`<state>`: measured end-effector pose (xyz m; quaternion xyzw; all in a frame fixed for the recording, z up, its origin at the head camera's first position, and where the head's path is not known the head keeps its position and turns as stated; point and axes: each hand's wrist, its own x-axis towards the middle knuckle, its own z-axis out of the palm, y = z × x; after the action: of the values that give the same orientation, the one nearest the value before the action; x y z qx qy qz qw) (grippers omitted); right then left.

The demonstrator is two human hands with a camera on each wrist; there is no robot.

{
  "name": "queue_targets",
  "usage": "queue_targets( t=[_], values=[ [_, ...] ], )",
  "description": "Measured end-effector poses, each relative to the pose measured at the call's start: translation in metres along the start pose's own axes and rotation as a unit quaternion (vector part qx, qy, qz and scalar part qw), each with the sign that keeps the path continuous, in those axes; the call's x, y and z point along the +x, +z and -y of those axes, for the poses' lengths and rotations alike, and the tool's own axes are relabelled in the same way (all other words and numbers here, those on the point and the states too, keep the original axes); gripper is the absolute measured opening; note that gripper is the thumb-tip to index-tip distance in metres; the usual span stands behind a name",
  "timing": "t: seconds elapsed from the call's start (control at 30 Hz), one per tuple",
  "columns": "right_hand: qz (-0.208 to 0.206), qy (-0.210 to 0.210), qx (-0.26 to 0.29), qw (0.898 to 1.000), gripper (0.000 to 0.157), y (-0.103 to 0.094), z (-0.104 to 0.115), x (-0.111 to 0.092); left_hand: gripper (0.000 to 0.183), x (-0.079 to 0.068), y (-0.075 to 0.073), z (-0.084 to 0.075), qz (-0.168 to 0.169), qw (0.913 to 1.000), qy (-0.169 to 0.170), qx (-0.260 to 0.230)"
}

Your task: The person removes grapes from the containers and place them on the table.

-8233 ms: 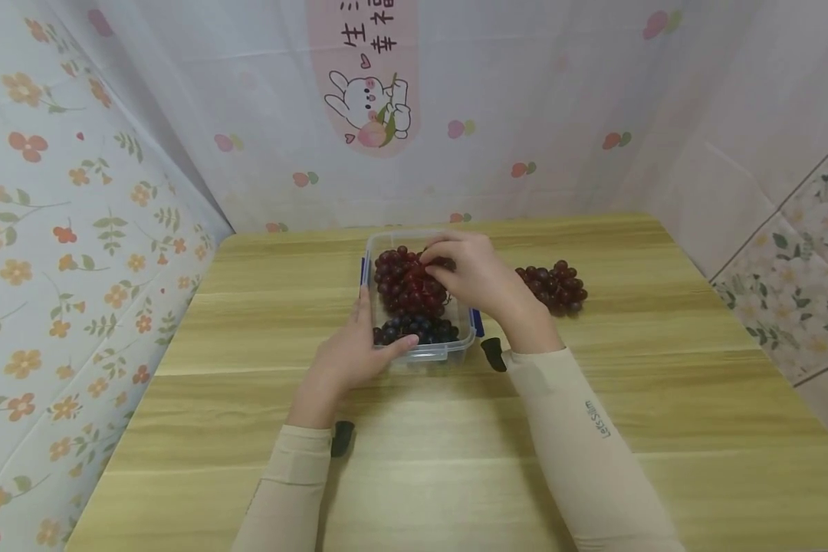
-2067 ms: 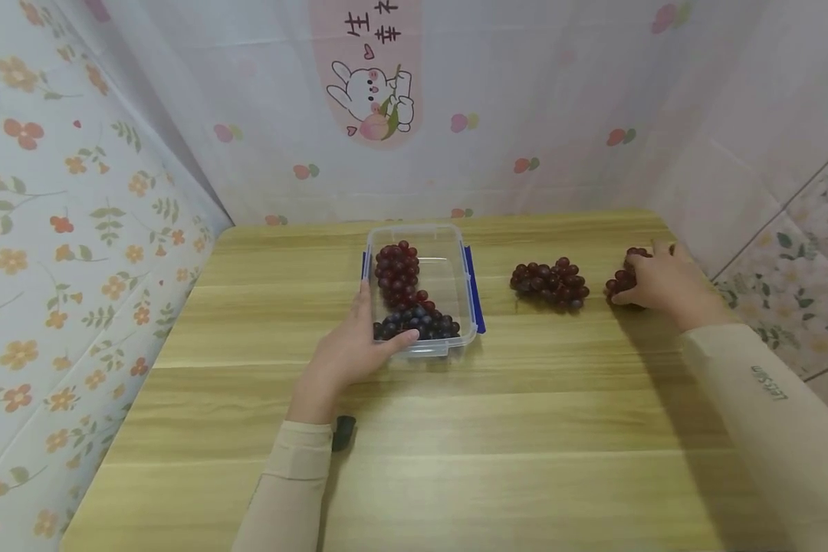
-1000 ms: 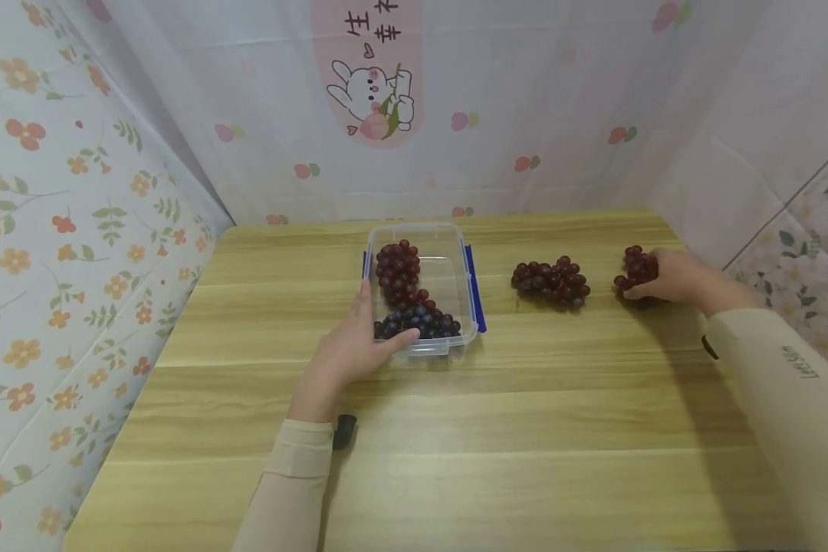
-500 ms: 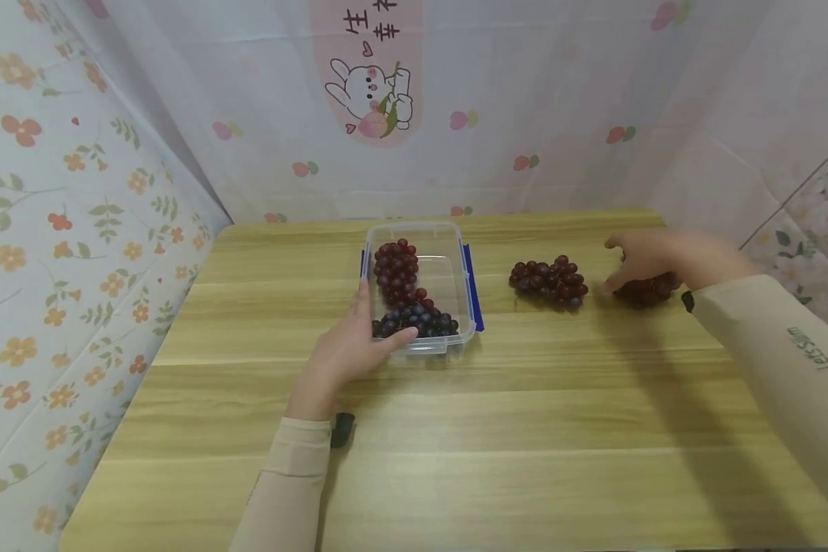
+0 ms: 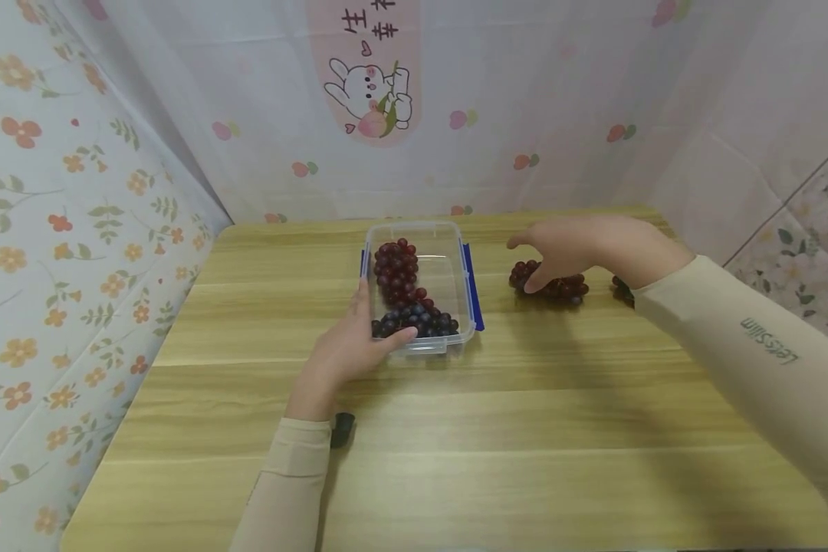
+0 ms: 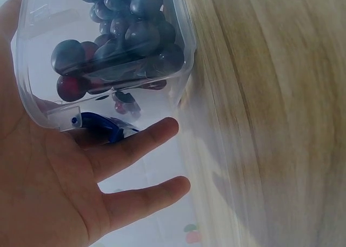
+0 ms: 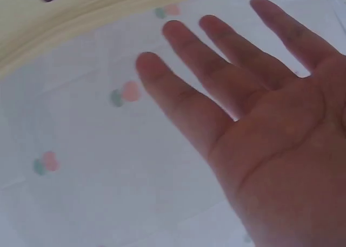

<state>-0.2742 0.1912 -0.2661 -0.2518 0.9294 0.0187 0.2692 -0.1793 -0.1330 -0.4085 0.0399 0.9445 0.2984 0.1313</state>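
Note:
A clear plastic food container (image 5: 447, 280) with blue side latches stands lidless on the table. In it, a bunch of red grapes (image 5: 396, 270) lies along the left side and dark grapes (image 5: 417, 318) along the front. My left hand (image 5: 345, 345) rests against its front left corner, thumb at the front rim and fingers along the left side; the left wrist view shows straight, spread fingers. My right hand (image 5: 579, 244) hovers over a second bunch of red grapes (image 5: 564, 289), partly hiding it. Its fingers are spread and hold nothing in the right wrist view (image 7: 270, 122).
Another bunch of red grapes (image 5: 621, 290) lies farther right, mostly hidden behind the right forearm. The wooden table (image 5: 455, 452) ends at a patterned curtain (image 5: 269, 100) at the back. A floral cloth (image 5: 62, 253) hangs on the left.
My right hand has released the far right bunch of grapes and moved left over the middle bunch. Earlier, a red bunch it held in the container left it. My left hand stays put.

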Motion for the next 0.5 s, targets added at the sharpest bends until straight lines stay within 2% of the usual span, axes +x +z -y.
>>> queue_targets(
  t=[0.27,0.5],
  values=[
    [-0.047,-0.059,-0.049,0.996,0.076,-0.005,0.041,0.012,0.137,0.0,-0.001,0.003,-0.004,1.0,0.003,0.005],
    [-0.053,-0.122,-0.074,0.988,0.065,0.005,0.073,0.031,0.137,0.0,0.0,0.002,0.001,1.0,-0.003,0.002]
  ],
)
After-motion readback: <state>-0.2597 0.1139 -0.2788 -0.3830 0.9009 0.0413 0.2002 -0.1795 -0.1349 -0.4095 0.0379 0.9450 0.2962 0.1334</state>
